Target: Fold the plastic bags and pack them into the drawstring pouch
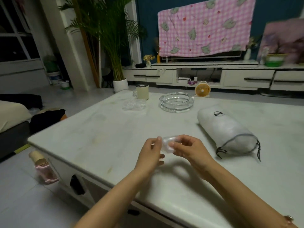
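Observation:
A small clear plastic bag [166, 144], folded into a compact wad, is held above the white table [98, 137] between both hands. My left hand [150, 155] pinches its left side and my right hand [189, 150] pinches its right side. The white drawstring pouch [225, 130] lies on its side to the right of my hands, bulging, its grey-corded mouth facing the near edge with black cords hanging out. A loose heap of clear plastic bags [134, 104] lies at the far left of the table.
A glass ashtray [176, 101] and a cream canister [142, 91] stand at the table's far side. A small orange fan [202, 91] sits on the floor behind the table. A pink holder with a paper tube [43, 167] hangs by the table's left corner.

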